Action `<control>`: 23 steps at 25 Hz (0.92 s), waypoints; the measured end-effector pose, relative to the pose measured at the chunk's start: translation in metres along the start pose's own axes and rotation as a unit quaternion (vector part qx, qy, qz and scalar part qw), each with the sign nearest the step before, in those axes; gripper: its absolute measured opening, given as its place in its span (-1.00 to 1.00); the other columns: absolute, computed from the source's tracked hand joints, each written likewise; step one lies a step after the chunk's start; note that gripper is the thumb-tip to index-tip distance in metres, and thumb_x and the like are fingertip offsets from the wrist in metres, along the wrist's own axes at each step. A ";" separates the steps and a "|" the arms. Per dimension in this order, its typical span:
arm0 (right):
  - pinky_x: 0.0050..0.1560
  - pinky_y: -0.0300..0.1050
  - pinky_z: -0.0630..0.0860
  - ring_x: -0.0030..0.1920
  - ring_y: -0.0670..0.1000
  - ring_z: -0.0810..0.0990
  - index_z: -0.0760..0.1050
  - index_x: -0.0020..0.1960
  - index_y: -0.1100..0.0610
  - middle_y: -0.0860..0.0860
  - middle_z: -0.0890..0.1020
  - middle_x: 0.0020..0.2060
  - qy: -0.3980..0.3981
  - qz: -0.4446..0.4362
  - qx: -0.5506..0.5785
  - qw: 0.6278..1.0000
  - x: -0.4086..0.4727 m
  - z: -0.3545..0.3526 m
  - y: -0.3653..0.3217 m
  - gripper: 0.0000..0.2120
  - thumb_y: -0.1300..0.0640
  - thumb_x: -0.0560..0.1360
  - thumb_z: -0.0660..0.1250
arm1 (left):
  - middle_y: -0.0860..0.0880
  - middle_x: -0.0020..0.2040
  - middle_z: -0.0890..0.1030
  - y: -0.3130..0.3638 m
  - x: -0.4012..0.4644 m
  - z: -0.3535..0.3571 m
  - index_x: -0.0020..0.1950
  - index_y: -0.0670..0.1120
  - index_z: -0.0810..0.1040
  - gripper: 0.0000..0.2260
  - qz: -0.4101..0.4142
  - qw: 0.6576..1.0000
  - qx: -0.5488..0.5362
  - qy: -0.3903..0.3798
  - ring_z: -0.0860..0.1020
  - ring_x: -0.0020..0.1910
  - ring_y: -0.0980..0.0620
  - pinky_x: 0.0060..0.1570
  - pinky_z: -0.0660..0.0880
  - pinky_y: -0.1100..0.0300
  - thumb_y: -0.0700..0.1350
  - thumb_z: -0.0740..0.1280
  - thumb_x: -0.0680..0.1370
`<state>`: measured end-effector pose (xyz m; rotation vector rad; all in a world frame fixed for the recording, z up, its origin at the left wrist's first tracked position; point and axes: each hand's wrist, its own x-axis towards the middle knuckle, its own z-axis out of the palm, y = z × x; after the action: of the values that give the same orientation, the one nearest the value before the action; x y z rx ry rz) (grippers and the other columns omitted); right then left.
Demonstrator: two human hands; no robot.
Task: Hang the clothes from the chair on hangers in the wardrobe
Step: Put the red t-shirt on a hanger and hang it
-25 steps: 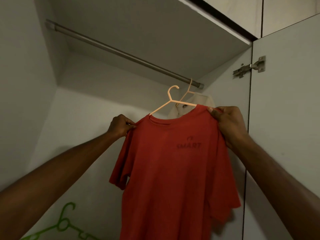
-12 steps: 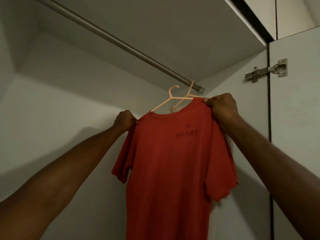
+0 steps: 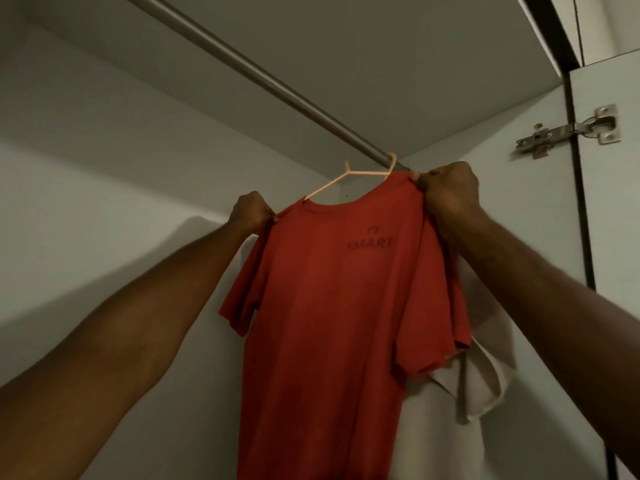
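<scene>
Red T-shirt (image 3: 332,323) on a pale peach hanger (image 3: 341,181), held up inside the wardrobe, just under the metal rail (image 3: 263,76) near its right end. Short-sleeved, round-necked, with a darker logo and the word "SMART" printed high on the chest. Fabric plain and slightly creased, left sleeve drooping in loose folds, right sleeve hanging with a ragged-looking hem. Body of the shirt falling straight down and running out of the bottom of the view.

Left hand (image 3: 251,211) with fingers curled, pinching the shirt's left shoulder seam. Right hand (image 3: 448,192) higher, fingers curled and pinching the right shoulder where cloth meets the hanger's end. Shirt therefore tilted, right shoulder up, left shoulder down.

Hanger's slanted arm visible above the collar, rising from the left shoulder to a small hook. Cannot tell whether that hook is over the rail or only beside it. A second peach hook (image 3: 392,161) looped over the rail just beside the right hand.

Behind the red shirt, lower right, a white garment (image 3: 481,386) hanging against the wardrobe's side wall, partly covered. Metal door hinge (image 3: 568,131) on the open door at upper right. Grey shelf panel (image 3: 398,64) above the rail.
</scene>
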<state>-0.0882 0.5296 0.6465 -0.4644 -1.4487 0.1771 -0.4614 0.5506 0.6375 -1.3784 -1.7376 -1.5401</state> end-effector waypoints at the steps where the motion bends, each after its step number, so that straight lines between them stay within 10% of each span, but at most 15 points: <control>1: -0.38 -0.05 0.36 -0.44 0.01 0.41 0.55 -0.27 0.32 0.12 0.51 -0.40 0.007 -0.004 -0.009 1.000 0.001 0.000 -0.003 -0.67 0.09 0.52 0.46 | -0.16 -0.19 0.73 0.003 0.003 0.002 -0.09 -0.19 0.76 -0.87 -0.002 1.000 -0.006 0.001 0.72 -0.25 -0.08 -0.06 0.69 -0.03 -0.16 0.58 0.44; 16: -0.34 -0.04 0.44 -0.40 0.06 0.47 0.55 -0.30 0.31 0.13 0.56 -0.39 0.051 -0.037 -0.103 0.993 -0.029 -0.018 -0.021 -0.63 0.08 0.57 0.40 | -0.11 -0.14 0.72 0.033 -0.021 0.026 -0.07 -0.11 0.74 -0.91 -0.010 1.000 -0.004 0.005 0.69 -0.17 -0.09 -0.11 0.63 0.11 -0.13 0.45 0.55; 23: -0.42 -0.15 0.34 -0.45 -0.02 0.44 0.46 -0.36 0.14 0.04 0.51 -0.42 0.054 -0.022 -0.125 0.990 -0.034 -0.014 -0.008 -0.62 0.08 0.61 0.37 | -0.09 0.41 0.55 0.085 -0.046 0.047 0.54 0.10 0.40 -0.54 0.214 0.972 -0.095 0.019 0.54 0.36 -0.15 0.31 0.50 -0.06 0.05 0.15 0.62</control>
<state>-0.0796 0.5064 0.6176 -0.6357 -1.3800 -0.0651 -0.3554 0.5667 0.6272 -1.6725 -1.1882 -1.4978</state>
